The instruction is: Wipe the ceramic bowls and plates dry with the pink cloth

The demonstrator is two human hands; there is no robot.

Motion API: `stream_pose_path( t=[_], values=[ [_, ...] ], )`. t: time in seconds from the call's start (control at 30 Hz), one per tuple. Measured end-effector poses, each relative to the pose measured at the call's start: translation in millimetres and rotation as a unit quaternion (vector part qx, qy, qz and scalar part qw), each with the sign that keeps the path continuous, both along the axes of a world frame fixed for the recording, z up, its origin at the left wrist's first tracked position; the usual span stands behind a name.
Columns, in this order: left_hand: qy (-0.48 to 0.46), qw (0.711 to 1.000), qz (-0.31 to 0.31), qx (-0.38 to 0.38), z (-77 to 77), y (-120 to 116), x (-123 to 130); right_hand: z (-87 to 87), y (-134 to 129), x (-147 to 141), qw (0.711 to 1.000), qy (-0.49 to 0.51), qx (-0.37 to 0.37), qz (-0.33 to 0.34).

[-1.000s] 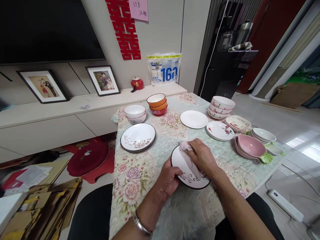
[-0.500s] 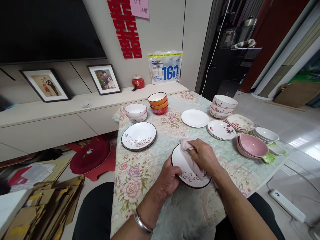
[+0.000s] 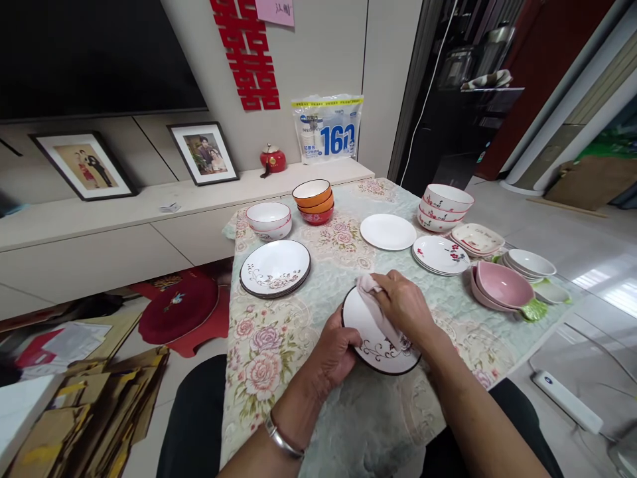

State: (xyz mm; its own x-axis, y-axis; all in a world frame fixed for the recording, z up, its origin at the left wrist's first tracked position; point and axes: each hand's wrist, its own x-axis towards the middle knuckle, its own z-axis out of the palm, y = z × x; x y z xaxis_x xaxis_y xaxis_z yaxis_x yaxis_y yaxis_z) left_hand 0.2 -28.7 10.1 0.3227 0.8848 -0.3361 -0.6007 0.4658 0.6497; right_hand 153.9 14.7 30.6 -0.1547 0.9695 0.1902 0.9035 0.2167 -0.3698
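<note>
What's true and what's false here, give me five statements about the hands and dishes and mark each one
The left hand grips a dark-rimmed plate. True.
The right hand holds a fork. False: the right hand holds a pale cloth against the dark-rimmed plate.
The plain white plate lies on the floral tablecloth. True.
The orange bowls sit beneath the red bowl. False: the orange bowls are stacked on the red bowl.
The pink bowls are nested together. True.

We have a white plate (image 3: pixel 371 340), dark-rimmed with brown scrollwork, tilted toward us above the bench (image 3: pixel 279 325); a pale pink cloth (image 3: pixel 379 315) drapes, bunched, across its face.
</note>
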Motion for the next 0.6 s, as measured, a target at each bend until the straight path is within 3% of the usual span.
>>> stream_pose_path(
  t=[0.1, 0.2, 0.4, 0.6],
  values=[
    [-0.004, 1.000, 0.000, -0.002, 0.1, 1, 0, -0.2, 6, 14, 1.000, -0.016, 0.026, -0.004],
    [-0.011, 1.000, 0.016, 0.002, 0.6, 1, 0, -2.5, 10, 21, 1.000, -0.024, -0.007, 0.012],
    [-0.006, 0.996, 0.093, 0.005, 0.3, 1, 1, -6.3, 12, 25, 0.994, -0.081, -0.044, -0.058],
    [-0.005, 0.998, 0.069, 0.000, 2.5, 1, 4, -4.6, 7, 10, 0.994, -0.065, 0.050, -0.078]
  ],
)
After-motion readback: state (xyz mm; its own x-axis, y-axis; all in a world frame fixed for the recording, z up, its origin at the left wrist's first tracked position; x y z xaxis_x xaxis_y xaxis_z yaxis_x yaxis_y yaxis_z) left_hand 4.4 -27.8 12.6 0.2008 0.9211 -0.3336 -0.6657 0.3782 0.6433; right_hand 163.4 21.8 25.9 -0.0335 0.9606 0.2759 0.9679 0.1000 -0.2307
